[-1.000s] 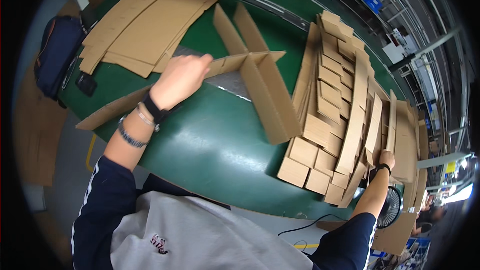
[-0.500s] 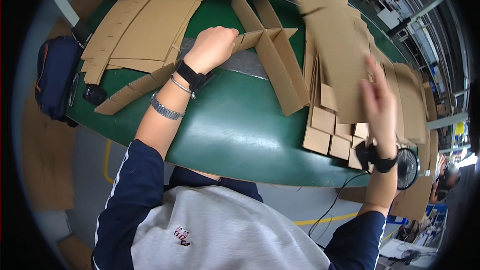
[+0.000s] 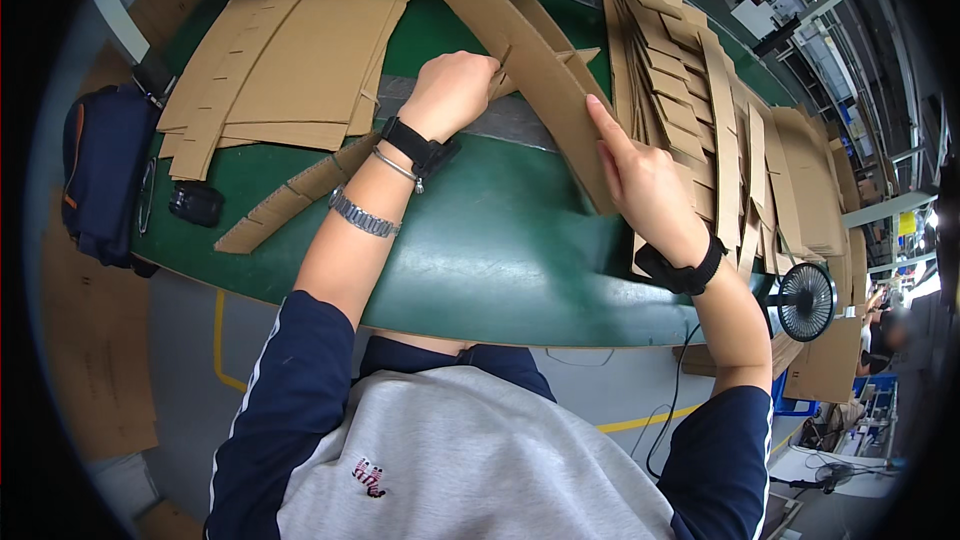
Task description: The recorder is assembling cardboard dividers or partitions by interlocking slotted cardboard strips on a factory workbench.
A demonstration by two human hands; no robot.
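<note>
My left hand point(image 3: 452, 95) is closed around a long, notched cardboard strip point(image 3: 300, 194), which runs from the lower left up under my fingers. Beyond that hand, the strip crosses other cardboard dividers point(image 3: 533, 15) standing on edge. With my right hand point(image 3: 648, 178) I hold a wider cardboard strip point(image 3: 525, 52), the index finger stretched along its near end. This strip slants away to the far left, over the crossed dividers, and hides part of them. Its slot lies close to my left fingers; whether it is seated on the notched strip I cannot tell.
Flat cardboard sheets point(image 3: 315, 50) are piled on the green table point(image 3: 470, 270) at the far left. Many folded strips point(image 3: 700, 110) lie stacked at the right, beside a small black fan point(image 3: 806, 302). A dark blue bag point(image 3: 100, 175) and a black case point(image 3: 196, 204) sit at the left.
My right hand has brought the wider strip from the stack at the right leftward, over the crossed dividers. My left hand, still gripping the notched strip, has shifted slightly right.
</note>
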